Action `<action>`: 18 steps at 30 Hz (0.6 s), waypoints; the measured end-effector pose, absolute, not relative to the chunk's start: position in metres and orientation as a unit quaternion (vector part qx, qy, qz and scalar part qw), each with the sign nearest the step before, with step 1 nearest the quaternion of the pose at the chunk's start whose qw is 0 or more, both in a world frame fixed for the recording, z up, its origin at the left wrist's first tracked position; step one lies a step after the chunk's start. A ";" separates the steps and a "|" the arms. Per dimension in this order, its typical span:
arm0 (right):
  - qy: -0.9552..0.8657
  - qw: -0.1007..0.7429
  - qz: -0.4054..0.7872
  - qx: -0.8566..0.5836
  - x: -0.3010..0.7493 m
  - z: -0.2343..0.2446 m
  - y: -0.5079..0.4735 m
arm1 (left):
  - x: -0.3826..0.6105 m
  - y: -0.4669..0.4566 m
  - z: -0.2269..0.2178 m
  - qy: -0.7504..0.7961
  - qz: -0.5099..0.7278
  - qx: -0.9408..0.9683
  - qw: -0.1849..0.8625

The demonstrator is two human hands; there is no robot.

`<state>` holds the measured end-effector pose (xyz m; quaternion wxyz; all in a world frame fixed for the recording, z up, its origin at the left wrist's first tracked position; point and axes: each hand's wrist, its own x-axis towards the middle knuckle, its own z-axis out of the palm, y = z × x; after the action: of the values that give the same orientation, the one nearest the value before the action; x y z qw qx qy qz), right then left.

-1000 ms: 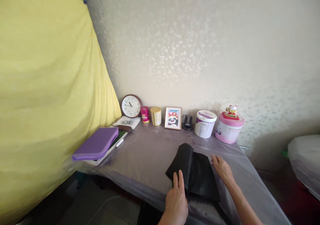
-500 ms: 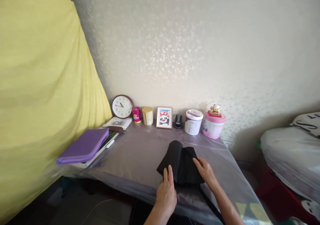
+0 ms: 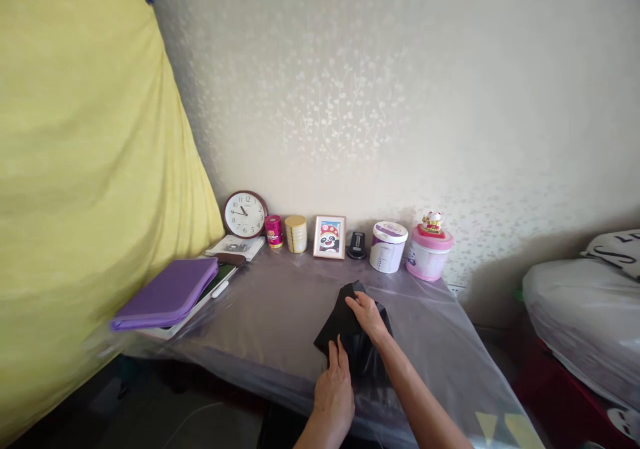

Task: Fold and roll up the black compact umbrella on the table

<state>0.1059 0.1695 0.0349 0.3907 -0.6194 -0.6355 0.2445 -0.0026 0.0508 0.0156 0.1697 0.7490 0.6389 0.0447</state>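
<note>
A folded black cloth (image 3: 336, 322) lies near the front edge of the table, its right part turned up and creased. My right hand (image 3: 367, 314) reaches across its top with the fingers closed on the fabric. At the lower left of the cloth, my left hand (image 3: 336, 386) rests with its fingers stretched out against the fabric. The cloth's right side is partly hidden behind my right hand and forearm.
Along the wall stand a clock (image 3: 245, 214), a pink can (image 3: 274, 231), a yellow-lidded container (image 3: 296, 234), a picture frame (image 3: 329, 237), a black device (image 3: 357, 244), a white tub (image 3: 388, 248) and a pink-lidded tub (image 3: 429, 260). A purple folder (image 3: 167, 292) lies at left on the plastic-covered table (image 3: 270, 302).
My right hand has moved left and up from the cloth's right edge, bringing that side over toward the middle. The black strap at lower right has gone from view. My left hand stays nearly still.
</note>
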 end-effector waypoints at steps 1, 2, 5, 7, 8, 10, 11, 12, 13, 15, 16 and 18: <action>-0.640 0.378 0.239 -0.624 0.102 0.032 0.172 | -0.003 0.051 0.014 0.639 0.044 0.749 0.167; -0.644 0.368 0.235 -0.628 0.099 0.029 0.174 | -0.003 0.052 0.013 0.639 0.045 0.750 0.167; -0.651 0.345 0.224 -0.638 0.092 0.023 0.177 | -0.005 0.053 0.010 0.634 0.051 0.753 0.170; -0.658 0.325 0.217 -0.643 0.089 0.022 0.176 | -0.006 0.054 0.008 0.630 0.059 0.755 0.171; -0.662 0.316 0.214 -0.645 0.088 0.022 0.176 | -0.007 0.053 0.008 0.628 0.065 0.756 0.171; -0.670 0.298 0.210 -0.646 0.087 0.024 0.176 | -0.010 0.050 0.008 0.627 0.080 0.756 0.174; -0.674 0.290 0.210 -0.646 0.086 0.025 0.176 | -0.012 0.048 0.009 0.627 0.088 0.754 0.176; -0.677 0.284 0.211 -0.646 0.086 0.026 0.175 | -0.013 0.045 0.010 0.630 0.094 0.751 0.177; -0.679 0.279 0.213 -0.644 0.085 0.028 0.175 | -0.015 0.042 0.011 0.634 0.099 0.746 0.177; -0.685 0.273 0.220 -0.638 0.085 0.030 0.173 | -0.019 0.036 0.013 0.641 0.108 0.741 0.169; -0.689 0.271 0.225 -0.633 0.085 0.031 0.172 | -0.020 0.033 0.014 0.639 0.113 0.744 0.162; -0.701 0.270 0.243 -0.613 0.084 0.033 0.169 | -0.021 0.032 0.017 0.621 0.115 0.762 0.144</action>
<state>0.0841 0.1692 0.0331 0.2702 -0.6132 -0.7015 0.2427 -0.0214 0.0321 0.0168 0.1445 0.7617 0.6211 0.1145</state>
